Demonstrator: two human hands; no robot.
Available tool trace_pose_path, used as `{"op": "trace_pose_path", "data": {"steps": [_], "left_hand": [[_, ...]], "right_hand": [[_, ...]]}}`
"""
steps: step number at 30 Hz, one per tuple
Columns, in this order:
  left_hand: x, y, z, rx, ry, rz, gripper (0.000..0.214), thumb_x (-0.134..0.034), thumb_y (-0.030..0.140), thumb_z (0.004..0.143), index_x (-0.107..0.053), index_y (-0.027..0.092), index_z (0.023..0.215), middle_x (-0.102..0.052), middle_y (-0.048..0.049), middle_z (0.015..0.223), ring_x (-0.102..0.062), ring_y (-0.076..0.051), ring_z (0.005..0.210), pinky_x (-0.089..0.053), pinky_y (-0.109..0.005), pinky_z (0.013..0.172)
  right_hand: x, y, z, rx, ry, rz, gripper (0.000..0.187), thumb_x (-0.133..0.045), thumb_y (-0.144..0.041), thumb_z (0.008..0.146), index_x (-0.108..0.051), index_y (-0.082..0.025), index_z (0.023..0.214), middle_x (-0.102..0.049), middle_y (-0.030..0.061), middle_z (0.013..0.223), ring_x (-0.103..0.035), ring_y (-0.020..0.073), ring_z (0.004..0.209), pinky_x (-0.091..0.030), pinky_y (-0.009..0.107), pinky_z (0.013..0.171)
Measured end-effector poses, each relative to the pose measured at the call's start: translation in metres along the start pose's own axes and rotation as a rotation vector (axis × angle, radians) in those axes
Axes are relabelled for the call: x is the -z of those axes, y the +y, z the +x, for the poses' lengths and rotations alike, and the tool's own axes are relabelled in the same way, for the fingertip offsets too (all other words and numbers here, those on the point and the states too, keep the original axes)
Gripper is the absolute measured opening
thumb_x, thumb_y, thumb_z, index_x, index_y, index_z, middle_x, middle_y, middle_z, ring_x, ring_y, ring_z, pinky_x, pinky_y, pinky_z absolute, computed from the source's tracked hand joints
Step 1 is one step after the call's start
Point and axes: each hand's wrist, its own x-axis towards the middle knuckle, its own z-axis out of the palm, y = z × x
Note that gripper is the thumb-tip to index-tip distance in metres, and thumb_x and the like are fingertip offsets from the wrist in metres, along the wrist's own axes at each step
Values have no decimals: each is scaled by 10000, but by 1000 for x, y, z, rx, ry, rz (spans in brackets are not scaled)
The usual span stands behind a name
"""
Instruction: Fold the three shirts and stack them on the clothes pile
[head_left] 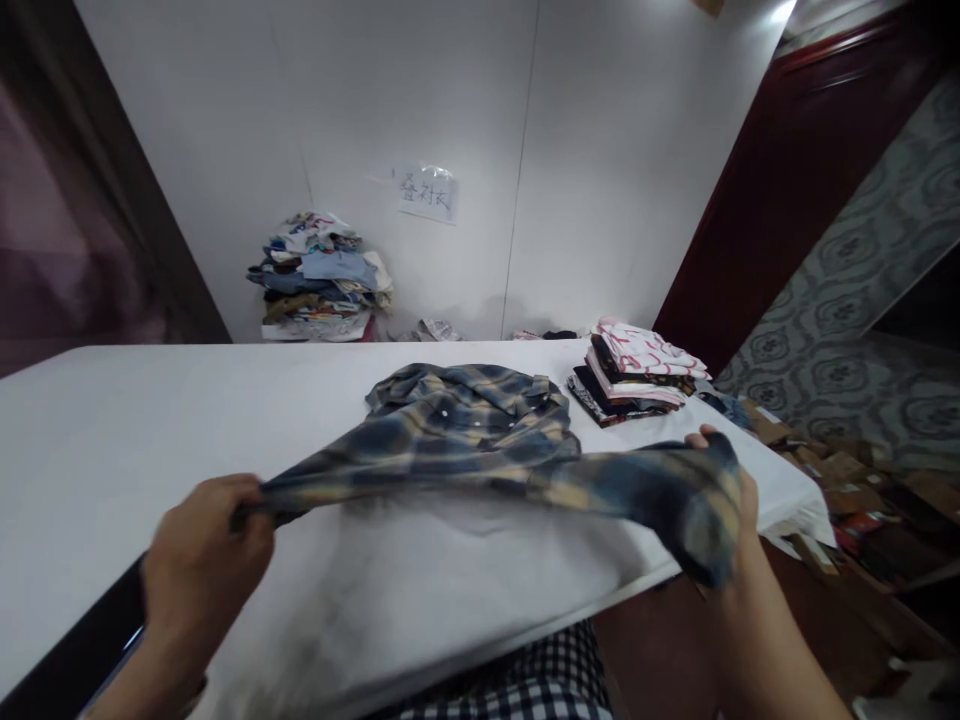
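A plaid shirt [450,430] in blue, grey and yellow lies partly bunched on the white table, its near part stretched sideways between my hands. My left hand [214,555] is closed on one end of the cloth at the left. At the right, my right hand [739,500] grips the other end, and most of its fingers are hidden behind the fabric. A loose flap hangs down below my right hand, blurred by motion. Buttons show on the bunched part of the shirt.
Folded clothes [637,375] are stacked at the table's right back. An untidy clothes pile [322,275] rises at the back left, by the wall. A paper sign [427,193] hangs on the wall. Cardboard and other clutter [847,480] cover the floor at right. The white table's [187,420] front edge runs near my lap.
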Motion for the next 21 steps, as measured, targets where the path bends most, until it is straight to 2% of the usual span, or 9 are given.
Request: {"op": "trace_pose_path", "data": {"steps": [2,5,8,10,12,14,16,18,21], "left_hand": [[10,-14,-12,122,-21,10,159,-439,343,680,-533,380,803,-657,64,819,-617,-333,880,-480,-488,780],[7,-30,-30,217,-124,3,358,-440,331,610,-567,493,903,-638,71,717,-615,-359,846,-471,-511,769],[-4,-37,-40,197,-177,-47,435,-442,311,554,-597,519,904,-658,68,752,-631,-364,883,-481,-521,804],[-12,-38,-44,140,-196,-89,379,-452,311,542,-621,473,839,-673,48,794,-641,-362,886,-494,-522,824],[-19,-39,-46,87,-230,-114,305,-466,306,558,-624,426,790,-677,31,819,-653,-338,860,-512,-502,834],[-27,-41,-48,65,-270,-98,271,-469,298,579,-624,389,782,-679,18,816,-665,-308,833,-531,-471,831],[-35,-42,-51,38,-326,-56,270,-461,301,624,-644,340,819,-701,-11,867,-677,-292,872,-540,-445,860],[-44,-44,-55,-7,-383,-7,309,-436,318,692,-675,272,881,-721,-58,984,-679,-284,958,-533,-426,918],[-58,-46,-63,-83,-461,32,381,-411,371,761,-705,207,940,-724,-101,1088,-674,-279,1030,-526,-414,958]], "right_hand": [[-3,9,-13,-88,-105,-49,250,-699,-388,663,-656,-295,891,-606,-22,733,-605,155,563,-556,301,549],[-12,22,-13,-198,-223,-152,326,-754,-408,601,-682,-260,883,-628,-8,749,-596,155,557,-532,293,522],[-27,33,4,-232,-282,-225,323,-770,-361,593,-708,-231,882,-668,7,760,-615,157,597,-523,274,550],[-38,44,18,-243,-339,-304,310,-758,-348,616,-720,-223,896,-694,16,763,-635,172,623,-527,284,580],[-47,60,33,-269,-400,-473,257,-734,-305,626,-730,-220,869,-709,23,742,-651,201,651,-536,317,617],[-52,81,47,-289,-383,-684,158,-712,-214,613,-725,-227,770,-716,28,730,-668,227,729,-542,336,687],[-55,104,62,-299,-296,-811,146,-690,-126,595,-703,-229,698,-728,39,773,-675,235,857,-534,322,774],[-57,126,77,-339,-210,-814,177,-685,-112,620,-705,-221,757,-733,48,827,-673,229,927,-528,306,810],[-60,150,95,-445,-147,-750,204,-674,-192,718,-686,-198,922,-703,45,745,-680,213,799,-549,312,717]]}}
